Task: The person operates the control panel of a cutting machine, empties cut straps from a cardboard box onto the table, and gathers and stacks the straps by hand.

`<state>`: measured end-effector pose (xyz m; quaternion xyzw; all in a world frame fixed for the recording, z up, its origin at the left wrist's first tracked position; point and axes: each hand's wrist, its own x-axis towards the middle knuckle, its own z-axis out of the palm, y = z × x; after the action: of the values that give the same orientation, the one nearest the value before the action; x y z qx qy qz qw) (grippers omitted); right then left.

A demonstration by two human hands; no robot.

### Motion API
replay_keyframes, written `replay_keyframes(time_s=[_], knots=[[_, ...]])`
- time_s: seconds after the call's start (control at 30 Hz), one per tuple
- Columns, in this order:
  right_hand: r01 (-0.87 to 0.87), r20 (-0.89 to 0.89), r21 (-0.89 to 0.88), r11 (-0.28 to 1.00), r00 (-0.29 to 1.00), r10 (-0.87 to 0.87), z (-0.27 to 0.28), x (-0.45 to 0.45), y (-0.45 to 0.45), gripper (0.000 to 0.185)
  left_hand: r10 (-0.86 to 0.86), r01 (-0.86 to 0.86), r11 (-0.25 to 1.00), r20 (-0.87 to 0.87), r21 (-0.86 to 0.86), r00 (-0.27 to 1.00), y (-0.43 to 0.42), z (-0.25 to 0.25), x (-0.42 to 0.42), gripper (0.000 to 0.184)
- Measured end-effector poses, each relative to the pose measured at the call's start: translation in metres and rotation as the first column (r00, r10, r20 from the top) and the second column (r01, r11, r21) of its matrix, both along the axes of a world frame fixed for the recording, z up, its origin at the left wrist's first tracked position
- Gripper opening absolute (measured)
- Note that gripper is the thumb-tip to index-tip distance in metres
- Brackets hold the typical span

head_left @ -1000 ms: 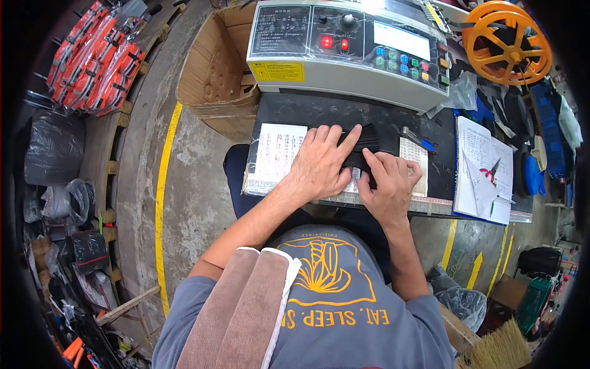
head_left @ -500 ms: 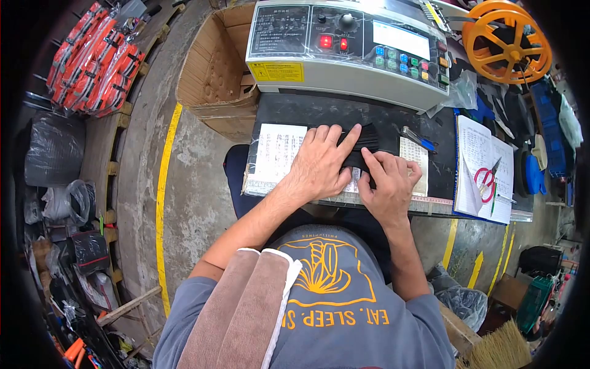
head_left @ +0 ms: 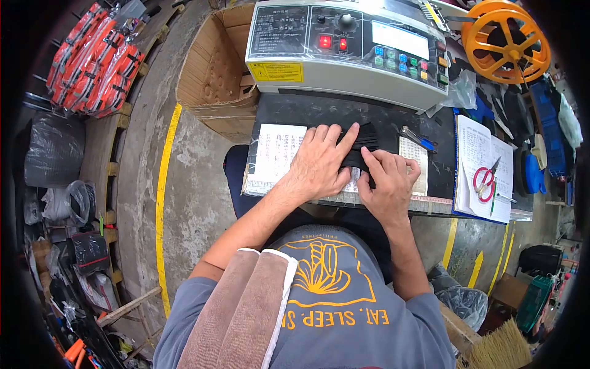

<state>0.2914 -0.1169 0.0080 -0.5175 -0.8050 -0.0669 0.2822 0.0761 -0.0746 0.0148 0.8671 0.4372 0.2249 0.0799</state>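
Observation:
A bundle of narrow black strips (head_left: 368,136) lies on the black worktop, partly hidden under both hands. My left hand (head_left: 319,163) rests flat over its left side, fingers stretched out and the index finger along the strips. At the bundle's right side, my right hand (head_left: 391,182) has curled fingers, with index finger and thumb closed on the near part of the strips. Beneath the left hand, a white sheet with handwriting (head_left: 275,150) sticks out to the left. Another written slip (head_left: 414,161) is beside the right hand, with thread snippers (head_left: 419,140) at its top.
A control machine (head_left: 344,55) with lit red switches stands behind the hands. A cardboard box (head_left: 215,67) is at its left. To the right are an open notebook (head_left: 476,147), red-handled scissors (head_left: 485,183) and an orange reel (head_left: 507,42). A ruler (head_left: 433,200) runs along the front edge.

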Motion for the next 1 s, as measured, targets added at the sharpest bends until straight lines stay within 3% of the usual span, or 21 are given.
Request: replay_keyframes(time_s=[0.1, 0.3, 1.0], knots=[[0.026, 0.004, 0.054, 0.998, 1.000, -0.027, 0.0022, -0.0026, -0.0003, 0.057, -0.001, 0.001, 1.000, -0.006, -0.002, 1.000, 0.0003, -0.0001, 0.0001, 0.092], [0.022, -0.022, -0.021, 1.000, 0.999, -0.023, 0.0042, -0.0041, 0.0005, 0.053, 0.007, -0.008, 1.000, -0.020, -0.024, 1.000, -0.0004, -0.0001, 0.0000, 0.092], [0.007, -0.044, -0.008, 1.000, 0.999, -0.007, 0.0009, -0.0029, 0.0014, 0.056, 0.003, -0.004, 1.000, -0.014, -0.014, 1.000, 0.0002, 0.0005, -0.0001, 0.094]])
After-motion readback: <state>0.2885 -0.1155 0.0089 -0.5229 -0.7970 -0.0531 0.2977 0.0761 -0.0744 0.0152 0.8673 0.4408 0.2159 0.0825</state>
